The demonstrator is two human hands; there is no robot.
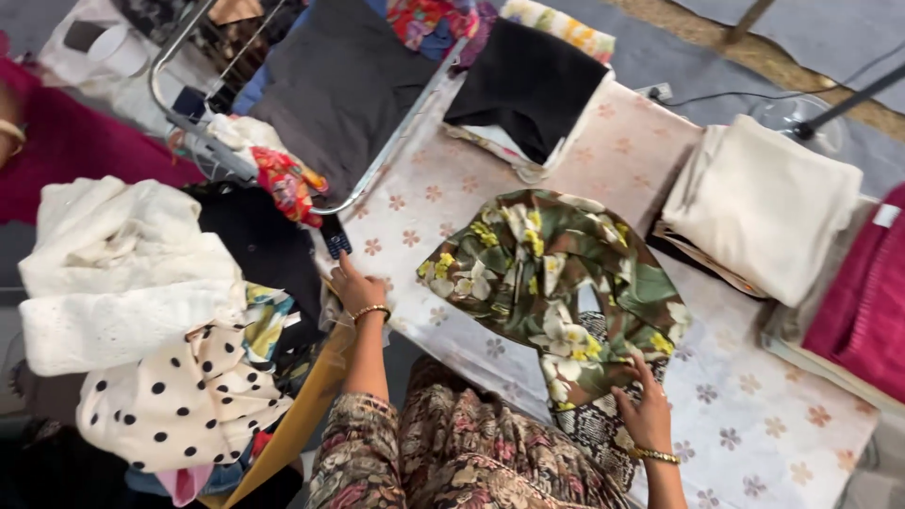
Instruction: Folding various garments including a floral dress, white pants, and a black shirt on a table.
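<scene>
A table with a pale flowered cover [754,415] fills the middle, with 2 hands at work. A green floral garment [551,283] lies crumpled at its centre. The right hand [646,410] presses flat on the garment's near edge — fingers spread, gripping nothing. The left hand [356,287] rests open on the table's left edge, beside heaped laundry [141,311].

A soft, slightly sheened green floral cloth [556,283] lies rumpled on the surface [754,424], which is covered in a smooth, matt sheet printed with small flowers. Beside it sit a folded cream fabric [768,203] of plain matt weave, a matt black cloth [528,80] and a textured white garment [113,273], while a glossy metal rack tube [179,47] gleams, as do the thin bright bangles [653,455] at the wrists.
</scene>
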